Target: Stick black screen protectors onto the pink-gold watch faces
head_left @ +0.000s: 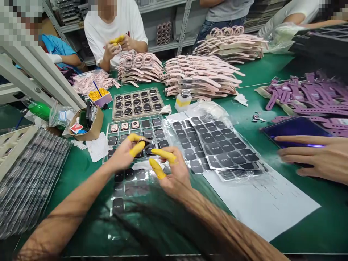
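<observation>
Yellow finger cots cover thumb and forefinger of both my hands. My left hand pinches a small dark square piece above the clear tray, which holds black squares and a few rose-coloured watch cases. Just right of that piece is my right hand, its thumb and forefinger apart with nothing visible between them. Below my hands lies a clear sheet with several black square stickers. Overlapping sticker sheets lie to the right.
Stacked trays stand at the left, near a cardboard box. A bottle and pink strap piles are behind. Another person's hand touches a dark purple device at the right. A person in white sits opposite.
</observation>
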